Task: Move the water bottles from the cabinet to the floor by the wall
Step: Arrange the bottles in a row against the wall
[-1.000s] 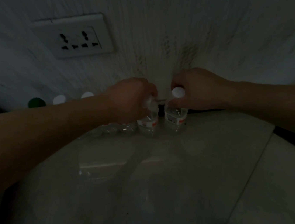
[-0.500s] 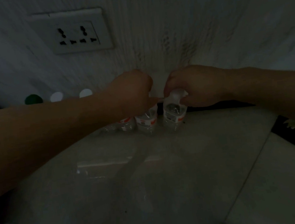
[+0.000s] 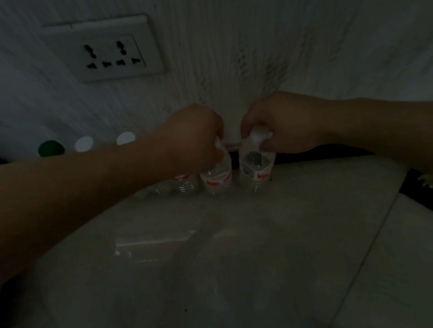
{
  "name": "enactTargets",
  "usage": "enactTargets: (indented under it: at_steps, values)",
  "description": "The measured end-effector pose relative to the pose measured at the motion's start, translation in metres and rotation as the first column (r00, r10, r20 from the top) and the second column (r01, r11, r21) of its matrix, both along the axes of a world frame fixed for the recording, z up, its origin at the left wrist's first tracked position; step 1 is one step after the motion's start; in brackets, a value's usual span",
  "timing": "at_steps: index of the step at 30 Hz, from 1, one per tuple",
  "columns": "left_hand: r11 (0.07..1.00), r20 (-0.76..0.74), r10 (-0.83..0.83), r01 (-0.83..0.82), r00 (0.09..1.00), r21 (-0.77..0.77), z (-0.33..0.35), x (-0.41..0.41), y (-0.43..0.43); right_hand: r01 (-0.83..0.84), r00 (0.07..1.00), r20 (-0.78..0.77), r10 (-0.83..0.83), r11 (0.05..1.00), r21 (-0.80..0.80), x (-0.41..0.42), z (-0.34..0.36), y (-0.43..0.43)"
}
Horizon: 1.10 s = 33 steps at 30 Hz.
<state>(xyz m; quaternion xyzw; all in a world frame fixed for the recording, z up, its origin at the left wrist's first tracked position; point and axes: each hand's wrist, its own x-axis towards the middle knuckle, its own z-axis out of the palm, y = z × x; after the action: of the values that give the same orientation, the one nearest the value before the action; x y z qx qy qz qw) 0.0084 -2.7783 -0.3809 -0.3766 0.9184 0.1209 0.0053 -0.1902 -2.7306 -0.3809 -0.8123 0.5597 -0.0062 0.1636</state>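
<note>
At the foot of the wall (image 3: 303, 32): your left hand (image 3: 193, 139) and right hand (image 3: 284, 126) sit low and near each other, not touching, each on a bottle standing on the floor (image 3: 222, 271).
Left hand: fingers curled round the neck of the left bottle (image 3: 218, 177); your fist hides nearly all of its cap.
Right hand: fingers and thumb pinch the white top of the right bottle (image 3: 256, 168).
Left bottle: clear plastic with a red-and-white label, upright on the tile.
Right bottle: same make, upright, just beside the left bottle with a narrow gap between them, close to the dark skirting strip (image 3: 317, 155).
Third bottle (image 3: 185, 185): red label, just left of the left bottle and partly behind your left wrist; more clear shapes lie further left, but their number cannot be told.
Caps above your left forearm: green cap (image 3: 51, 148), then two white caps (image 3: 84, 144), in a row along the wall; your arm hides whatever is below them.
Socket plate (image 3: 108, 50): white double outlet, on the wall at upper left.
Floor: pale glossy tiles, with one grout line running diagonally on the right.
Black-and-white object (image 3: 430, 199): at the right edge under your right forearm, too blurred to identify.
Light: dim throughout, so fine detail is lost.
</note>
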Motion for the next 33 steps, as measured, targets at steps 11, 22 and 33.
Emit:
enactTargets:
  at_steps: [11, 22, 33]
  values:
    - [0.996, 0.031, -0.079, 0.078, 0.996, 0.044, 0.008, 0.002, -0.001, 0.049, 0.999, 0.002, -0.049, 0.998, -0.05, 0.006, 0.006, -0.002]
    - [0.987, 0.015, -0.124, 0.122, 0.992, 0.109, 0.008, 0.0, 0.001, 0.075, 0.997, 0.011, -0.075, 0.995, -0.064, 0.009, -0.003, -0.007]
    - [1.0, -0.035, -0.004, 0.003, 0.999, -0.027, -0.003, 0.002, 0.001, 0.059, 0.998, 0.034, -0.056, 0.995, -0.084, 0.004, -0.009, -0.008]
